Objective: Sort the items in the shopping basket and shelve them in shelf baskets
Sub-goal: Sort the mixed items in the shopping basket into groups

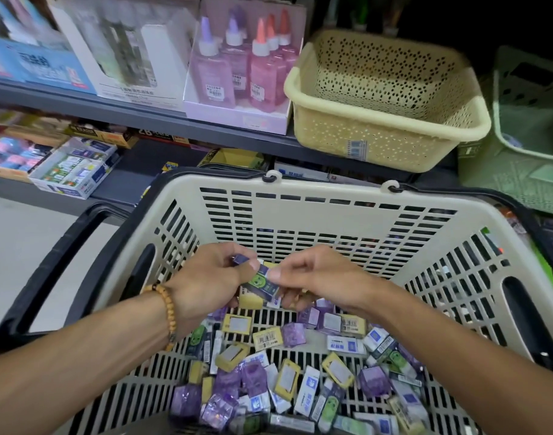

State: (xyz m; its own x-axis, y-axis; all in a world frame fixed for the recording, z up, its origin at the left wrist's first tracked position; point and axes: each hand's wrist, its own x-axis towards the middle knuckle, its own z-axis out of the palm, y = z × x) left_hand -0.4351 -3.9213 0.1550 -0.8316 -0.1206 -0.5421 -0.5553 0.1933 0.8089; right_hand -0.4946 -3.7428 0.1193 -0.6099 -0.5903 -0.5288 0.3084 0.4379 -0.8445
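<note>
Both hands are over the cream slotted plastic shopping basket (316, 208), meeting near the middle of the view. The left hand (206, 277), a wooden bead bracelet (168, 309) on its wrist, has its fingers curled round a small bundle of boxed erasers, thumb pressed on top. The right hand (312, 277) pinches the other end of the dark eraser box with a green cartoon face (261, 282), thumb and fingertips closed on it, so the box is held between the two hands. A yellow box sits just under it in the left hand's grip.

Down at 6 o'clock, the basket floor carries a loose heap of small erasers (287, 381): purple wrapped cubes, yellow boxes, white-and-blue sleeves, a few more green-faced ones.

Up at 1 o'clock, a cream perforated plastic shelf basket (391, 142) stands on the grey shelf. At 3 o'clock, a pale green shelf basket (520, 183). At 12 o'clock, a tray of pink and purple glue bottles (240, 70).
</note>
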